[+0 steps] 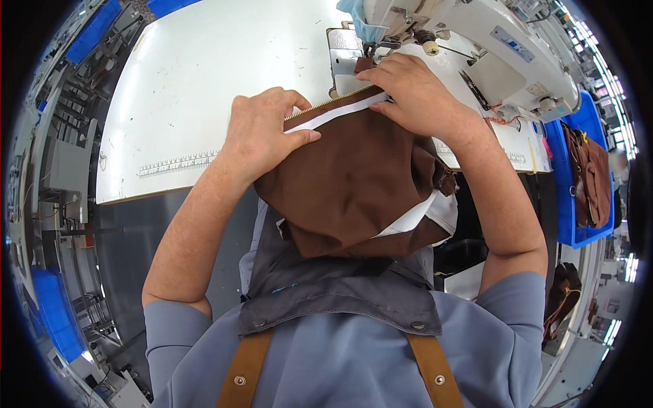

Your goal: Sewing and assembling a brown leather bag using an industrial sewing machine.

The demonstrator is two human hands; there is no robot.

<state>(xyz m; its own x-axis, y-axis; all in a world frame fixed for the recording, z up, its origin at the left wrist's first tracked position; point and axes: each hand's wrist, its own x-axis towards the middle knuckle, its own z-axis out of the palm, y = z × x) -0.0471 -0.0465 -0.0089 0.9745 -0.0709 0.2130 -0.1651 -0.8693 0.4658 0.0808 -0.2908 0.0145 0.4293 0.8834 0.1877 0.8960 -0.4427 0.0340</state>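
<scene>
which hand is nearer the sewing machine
Right. The right hand lies just below the sewing machine in the picture, holding the brown fabric; the left hand is farther off, lower left, holding it too.

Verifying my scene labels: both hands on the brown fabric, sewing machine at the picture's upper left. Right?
Side is wrong: head view shows the sewing machine at upper right. Left hand and right hand are on the brown fabric, as stated.

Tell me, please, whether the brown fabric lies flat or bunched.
Bunched: the brown fabric bulges below its toothed edge and is creased toward its right side.
</scene>
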